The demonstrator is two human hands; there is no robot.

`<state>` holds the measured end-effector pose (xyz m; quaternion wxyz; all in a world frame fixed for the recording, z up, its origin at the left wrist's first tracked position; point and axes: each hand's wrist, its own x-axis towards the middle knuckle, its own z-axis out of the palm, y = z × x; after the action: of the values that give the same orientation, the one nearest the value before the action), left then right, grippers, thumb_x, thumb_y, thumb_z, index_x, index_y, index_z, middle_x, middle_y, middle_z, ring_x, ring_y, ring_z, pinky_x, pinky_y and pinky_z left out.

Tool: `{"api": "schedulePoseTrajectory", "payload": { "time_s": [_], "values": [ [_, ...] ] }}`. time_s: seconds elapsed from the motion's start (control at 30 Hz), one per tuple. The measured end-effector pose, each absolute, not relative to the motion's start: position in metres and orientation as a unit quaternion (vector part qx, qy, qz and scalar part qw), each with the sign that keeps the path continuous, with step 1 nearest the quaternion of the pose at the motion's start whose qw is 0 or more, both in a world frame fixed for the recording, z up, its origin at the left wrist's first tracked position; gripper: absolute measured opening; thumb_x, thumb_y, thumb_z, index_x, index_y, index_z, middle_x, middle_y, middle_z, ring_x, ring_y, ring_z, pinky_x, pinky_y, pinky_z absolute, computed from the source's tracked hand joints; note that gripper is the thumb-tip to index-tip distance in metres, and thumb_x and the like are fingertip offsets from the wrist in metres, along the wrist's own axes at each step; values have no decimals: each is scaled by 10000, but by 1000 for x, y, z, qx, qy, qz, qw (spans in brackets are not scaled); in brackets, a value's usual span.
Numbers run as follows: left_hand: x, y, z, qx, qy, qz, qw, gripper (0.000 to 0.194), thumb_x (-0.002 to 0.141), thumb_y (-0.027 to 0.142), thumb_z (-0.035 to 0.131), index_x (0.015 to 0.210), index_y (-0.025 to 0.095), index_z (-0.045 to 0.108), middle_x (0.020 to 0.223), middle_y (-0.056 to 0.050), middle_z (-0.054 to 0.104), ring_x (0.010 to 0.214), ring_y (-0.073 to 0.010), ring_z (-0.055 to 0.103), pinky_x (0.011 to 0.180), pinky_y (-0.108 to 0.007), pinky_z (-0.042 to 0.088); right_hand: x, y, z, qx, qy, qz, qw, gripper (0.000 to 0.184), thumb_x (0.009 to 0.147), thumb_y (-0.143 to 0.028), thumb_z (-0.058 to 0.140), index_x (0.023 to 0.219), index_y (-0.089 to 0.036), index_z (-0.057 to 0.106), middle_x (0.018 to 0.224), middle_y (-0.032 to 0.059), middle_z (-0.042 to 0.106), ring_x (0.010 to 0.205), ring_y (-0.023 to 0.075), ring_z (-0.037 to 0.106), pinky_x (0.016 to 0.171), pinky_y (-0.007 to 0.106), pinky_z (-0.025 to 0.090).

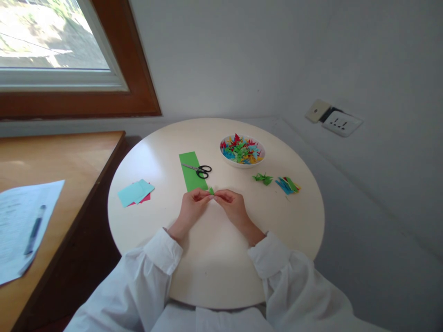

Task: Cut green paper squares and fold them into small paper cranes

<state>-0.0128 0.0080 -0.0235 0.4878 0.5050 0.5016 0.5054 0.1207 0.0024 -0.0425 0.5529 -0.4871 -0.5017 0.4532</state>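
Between my fingertips, over the middle of the round table (214, 267), is a small folded piece of green paper (212, 190). My left hand (194, 206) pinches it from the left and my right hand (232, 205) from the right; most of it is hidden by the fingers. Just beyond my left hand lies a green paper strip (191, 177), with black-handled scissors (202, 172) resting across it, blades pointing left. To the right of my right hand are a few green paper cranes (263, 179), bunched together.
A white bowl (238, 165) full of colourful paper cranes stands at the back. Folded paper pieces (288, 185) lie at the right. Light blue paper sheets (134, 192) overlap red ones at the left. A wooden desk (69, 157) holds printed papers (20, 221) and a pen (35, 230).
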Motion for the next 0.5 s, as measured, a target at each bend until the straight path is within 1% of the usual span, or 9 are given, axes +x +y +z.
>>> {"api": "schedulePoseTrajectory", "payload": {
  "time_s": [0.2,0.27,0.37,0.43,0.5],
  "values": [
    [-12,8,-22,493,502,504,501,189,541,261,750,599,137,619,573,-4,633,541,-115,554,545,-230,410,120,2,-38,-486,-476,481,553,106,587,-252,689,641,-169,652,647,16,659,616,141,588,618,274,472],
    [-12,8,-22,476,497,504,521,232,528,260,762,658,139,613,560,7,626,531,-112,556,529,-222,405,120,2,-37,-489,-476,480,551,111,583,-258,690,636,-170,648,636,13,650,600,136,575,596,266,460],
    [-13,8,-23,450,496,496,553,351,513,256,776,804,136,624,582,6,638,544,-118,571,529,-220,409,120,1,-37,-492,-480,483,543,121,582,-272,687,627,-170,641,628,12,639,576,129,557,569,260,440],
    [-14,8,-23,442,491,487,572,409,519,263,778,880,126,641,636,-16,659,586,-128,589,568,-234,430,120,0,-37,-489,-484,488,537,120,586,-276,679,627,-170,641,634,15,638,576,129,554,575,264,436],
    [-14,8,-22,427,476,482,599,419,534,276,774,902,114,658,686,-40,674,625,-137,602,616,-253,446,120,0,-37,-485,-489,493,532,121,587,-276,674,636,-169,646,646,19,641,584,132,555,588,270,437]
  ]
}}
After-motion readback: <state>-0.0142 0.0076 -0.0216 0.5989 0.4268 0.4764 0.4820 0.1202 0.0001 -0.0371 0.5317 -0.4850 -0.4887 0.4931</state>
